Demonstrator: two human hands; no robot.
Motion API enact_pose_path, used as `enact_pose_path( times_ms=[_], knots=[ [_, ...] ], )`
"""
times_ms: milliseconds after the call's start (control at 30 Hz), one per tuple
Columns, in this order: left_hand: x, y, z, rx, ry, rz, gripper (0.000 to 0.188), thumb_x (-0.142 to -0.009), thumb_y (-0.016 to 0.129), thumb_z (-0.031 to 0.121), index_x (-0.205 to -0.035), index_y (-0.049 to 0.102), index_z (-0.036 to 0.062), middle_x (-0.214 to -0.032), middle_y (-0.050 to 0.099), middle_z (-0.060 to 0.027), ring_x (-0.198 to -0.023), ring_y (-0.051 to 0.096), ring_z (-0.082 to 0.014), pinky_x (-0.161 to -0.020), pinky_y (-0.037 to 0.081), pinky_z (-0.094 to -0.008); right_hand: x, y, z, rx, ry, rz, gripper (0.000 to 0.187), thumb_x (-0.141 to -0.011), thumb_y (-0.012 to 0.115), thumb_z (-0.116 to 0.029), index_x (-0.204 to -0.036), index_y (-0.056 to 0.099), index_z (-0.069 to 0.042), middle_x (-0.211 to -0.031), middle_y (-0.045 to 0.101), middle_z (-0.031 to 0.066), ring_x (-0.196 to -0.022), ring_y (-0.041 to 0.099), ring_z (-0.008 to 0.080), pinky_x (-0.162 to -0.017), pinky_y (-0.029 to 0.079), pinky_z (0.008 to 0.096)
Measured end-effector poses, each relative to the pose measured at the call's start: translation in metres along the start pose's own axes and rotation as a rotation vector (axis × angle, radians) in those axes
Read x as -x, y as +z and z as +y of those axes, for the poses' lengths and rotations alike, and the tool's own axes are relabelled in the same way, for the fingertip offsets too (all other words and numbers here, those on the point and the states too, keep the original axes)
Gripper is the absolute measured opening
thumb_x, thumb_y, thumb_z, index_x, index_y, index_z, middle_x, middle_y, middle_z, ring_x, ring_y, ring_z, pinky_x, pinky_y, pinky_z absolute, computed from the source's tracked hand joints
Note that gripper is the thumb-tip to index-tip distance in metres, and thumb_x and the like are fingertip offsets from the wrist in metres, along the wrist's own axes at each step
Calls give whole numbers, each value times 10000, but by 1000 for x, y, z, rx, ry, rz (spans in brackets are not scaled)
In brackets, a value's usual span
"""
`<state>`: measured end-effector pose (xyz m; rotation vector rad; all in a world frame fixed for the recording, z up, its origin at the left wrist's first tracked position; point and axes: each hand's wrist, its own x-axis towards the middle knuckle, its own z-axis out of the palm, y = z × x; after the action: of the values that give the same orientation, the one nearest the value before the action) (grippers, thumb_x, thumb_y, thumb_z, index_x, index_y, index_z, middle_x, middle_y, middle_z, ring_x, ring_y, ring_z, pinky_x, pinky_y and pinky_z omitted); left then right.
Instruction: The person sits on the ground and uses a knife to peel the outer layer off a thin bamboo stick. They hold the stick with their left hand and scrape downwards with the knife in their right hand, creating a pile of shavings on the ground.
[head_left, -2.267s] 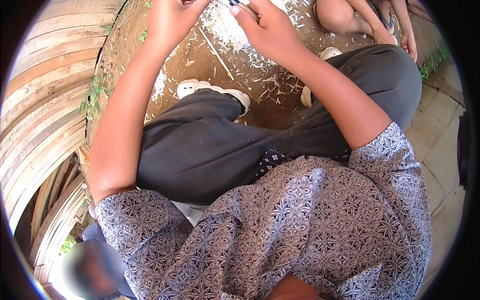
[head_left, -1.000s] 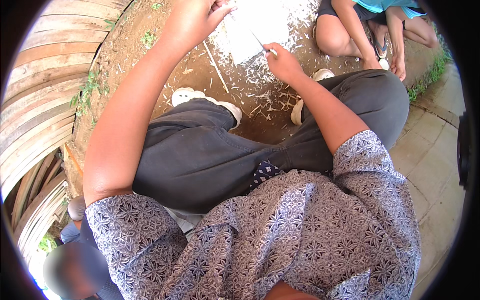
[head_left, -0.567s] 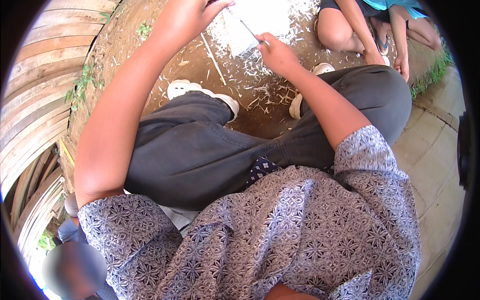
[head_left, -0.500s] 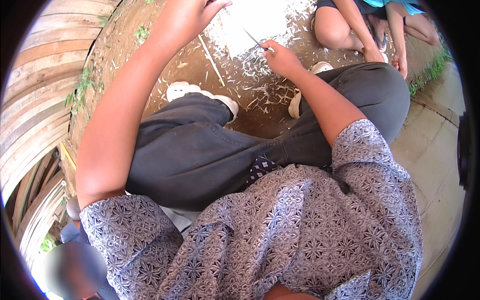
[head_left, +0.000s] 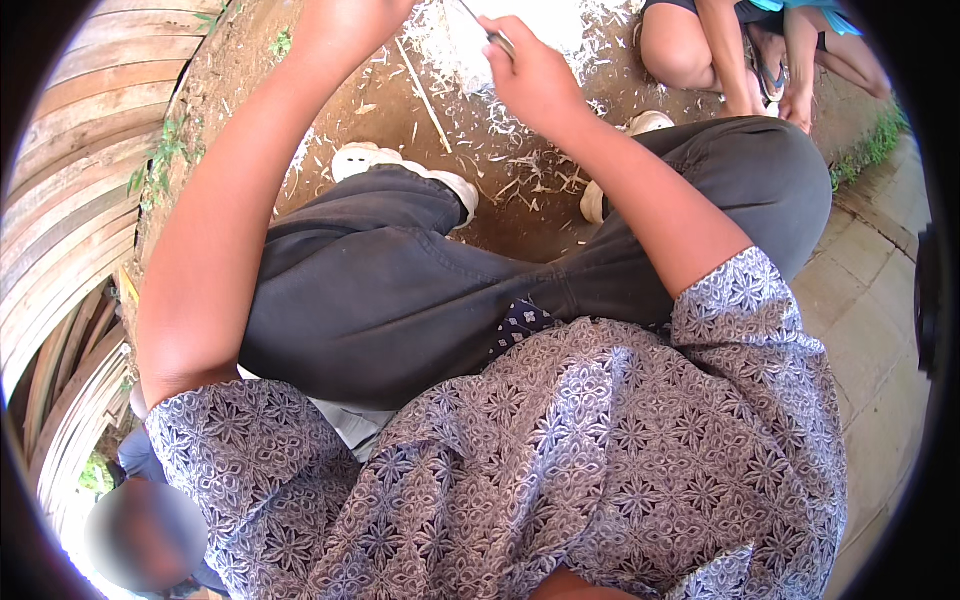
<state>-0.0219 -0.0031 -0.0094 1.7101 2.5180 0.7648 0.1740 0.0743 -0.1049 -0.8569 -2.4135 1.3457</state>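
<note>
My right hand [head_left: 538, 82] is closed round the dark handle of a knife [head_left: 500, 42], whose thin blade points up and left toward the top edge. It is held above bright, overexposed pale shavings [head_left: 480, 75] heaped on the ground. My left hand [head_left: 365, 14] is at the top edge, to the left of the knife. Its fingers are cut off by the picture's edge, so anything in them is hidden.
A thin pale stick [head_left: 424, 95] lies on the brown soil between my arms. My feet wear white clogs [head_left: 365, 158]. At the upper right a person [head_left: 680, 50] sits close by. Stacked planks [head_left: 75, 130] curve along the left; paving [head_left: 870, 300] lies right. Another person [head_left: 150, 535] is at lower left.
My right hand with the knife has moved up and left, nearer my left hand. My left hand has slid further past the top edge, and its thumb no longer shows.
</note>
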Motion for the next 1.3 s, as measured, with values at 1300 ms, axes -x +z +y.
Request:
enact_pose_path(
  times_ms=[1300],
  knots=[
    [-5,-11,17,-361,-35,-334,396,-1036,527,349,-959,706,4,-847,684,-298,-809,674,-478,-737,530,-563,-8,9,1,-185,-26,34,243,-1016,553,-148,-1253,571,-96,-860,661,245,-797,683,389,-738,527,486]
  ],
)
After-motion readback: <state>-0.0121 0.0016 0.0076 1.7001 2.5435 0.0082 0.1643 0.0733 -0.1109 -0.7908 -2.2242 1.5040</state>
